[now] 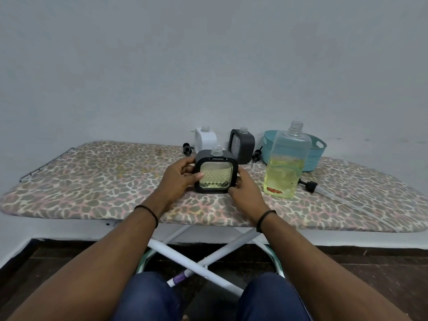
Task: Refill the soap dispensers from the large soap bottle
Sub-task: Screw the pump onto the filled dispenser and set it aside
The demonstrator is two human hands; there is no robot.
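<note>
A black square soap dispenser (216,174) with a clear patterned window stands uncapped on the ironing board (92,181), holding yellowish liquid. My left hand (179,179) grips its left side, thumb on the window. My right hand (245,191) holds its right lower edge. The large clear soap bottle (286,163) stands uncapped to the right, about half full of yellow soap. Behind are a white dispenser (205,139) and a dark grey dispenser (242,144), both uncapped.
A teal basket (316,147) sits at the back right. Black pump heads lie on the board: one (187,148) by the white dispenser, one (256,155) by the grey one, and one (309,185) with a long tube right of the bottle. A wall stands close behind.
</note>
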